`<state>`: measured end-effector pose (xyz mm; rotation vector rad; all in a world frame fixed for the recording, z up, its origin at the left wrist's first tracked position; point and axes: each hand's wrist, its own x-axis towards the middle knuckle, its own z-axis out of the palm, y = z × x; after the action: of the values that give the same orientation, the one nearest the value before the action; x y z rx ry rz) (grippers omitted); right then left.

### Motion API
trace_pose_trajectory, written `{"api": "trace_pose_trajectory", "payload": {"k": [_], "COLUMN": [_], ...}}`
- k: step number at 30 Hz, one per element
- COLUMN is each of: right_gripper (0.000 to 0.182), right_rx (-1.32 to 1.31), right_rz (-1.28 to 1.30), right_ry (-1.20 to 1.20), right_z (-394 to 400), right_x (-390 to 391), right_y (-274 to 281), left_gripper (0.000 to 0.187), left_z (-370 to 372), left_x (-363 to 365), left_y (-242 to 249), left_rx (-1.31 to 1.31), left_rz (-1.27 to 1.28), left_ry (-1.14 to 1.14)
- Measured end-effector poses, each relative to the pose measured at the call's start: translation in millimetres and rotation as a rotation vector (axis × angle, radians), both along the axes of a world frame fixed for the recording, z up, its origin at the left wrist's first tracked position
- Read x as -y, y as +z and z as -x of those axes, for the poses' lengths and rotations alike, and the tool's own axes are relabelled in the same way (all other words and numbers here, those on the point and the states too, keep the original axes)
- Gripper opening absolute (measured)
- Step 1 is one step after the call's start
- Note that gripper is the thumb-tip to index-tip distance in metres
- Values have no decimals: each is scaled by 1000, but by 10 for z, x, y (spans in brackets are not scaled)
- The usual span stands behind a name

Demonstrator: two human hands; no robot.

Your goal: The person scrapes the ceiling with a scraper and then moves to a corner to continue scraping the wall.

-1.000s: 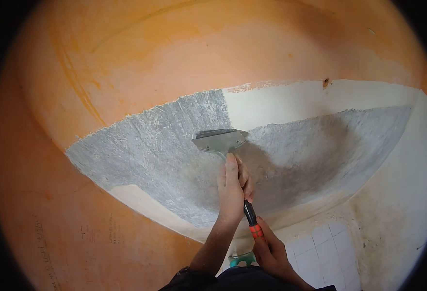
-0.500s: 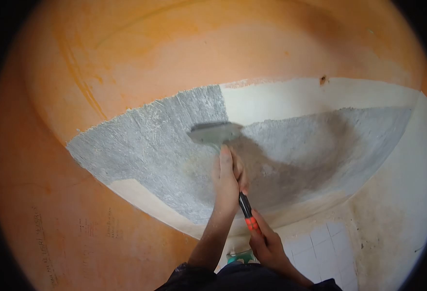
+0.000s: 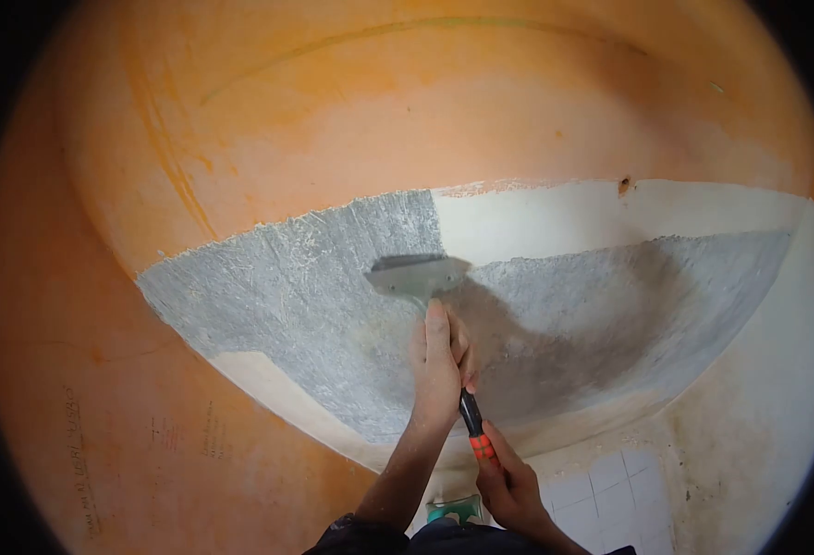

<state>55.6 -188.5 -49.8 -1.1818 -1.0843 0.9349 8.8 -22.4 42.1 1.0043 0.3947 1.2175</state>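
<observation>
A long-handled wall scraper [image 3: 416, 277] has its wide metal blade against the grey scraped patch [image 3: 259, 296] of the wall, near the corner of a white painted strip [image 3: 527, 222]. My left hand [image 3: 441, 359] wraps round the upper handle just below the blade, thumb pointing up along it. Lower down, my right hand [image 3: 510, 486] holds the red and black grip end of the handle. Part of the handle is hidden inside both hands.
Orange painted wall [image 3: 333, 129] lies above the patch, with a small hole [image 3: 624, 185] near its lower edge. Another orange wall [image 3: 185, 444] with handwriting stands at left. White floor tiles [image 3: 601, 499] and a green object [image 3: 456, 509] show below.
The view has tilted up slightly, so wall, scraper and hands all sit lower in the picture. Against the wall, the blade has moved up a little. Both hands keep their hold.
</observation>
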Motion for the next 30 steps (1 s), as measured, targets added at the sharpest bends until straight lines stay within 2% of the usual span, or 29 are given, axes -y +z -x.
{"api": "trace_pose_trajectory", "payload": {"k": [3,6,8,12,14,18,20,25,28,30], "right_gripper": [51,51,51,50,50,50,51,52,54,55], "right_rx": [6,14,39,67,106,16,110,5,-19,-22], "right_rz": [-23,-26,-48,-52,-58,-79,-68,-54,-28,-30], "right_ry": [8,20,23,6,12,15,3,45,81,93], "right_z": [-52,-59,-63,-105,-117,-55,-90,-36,-76,-80], "right_x": [-20,-19,-53,-100,-78,-76,-85,-73,-46,-94], "right_y": [113,157,137,175,211,111,198,138,224,307], "left_gripper": [32,32,40,32,32,33,33,33,31,31], "left_z": [-11,-5,8,-14,-34,-18,-32,-2,3,10], "left_x": [15,11,6,2,-37,-42,-37,-46,-3,-42], "left_y": [-15,83,67,97,180,33,83,150,107,245], "left_rx": [-11,27,-8,12,45,37,76,70,32,113], "left_rz": [47,-14,2,30,-49,-13,-10,-61,57,-1], "left_ry": [6,6,22,17,28,2,-7,-11,-4,-40]}}
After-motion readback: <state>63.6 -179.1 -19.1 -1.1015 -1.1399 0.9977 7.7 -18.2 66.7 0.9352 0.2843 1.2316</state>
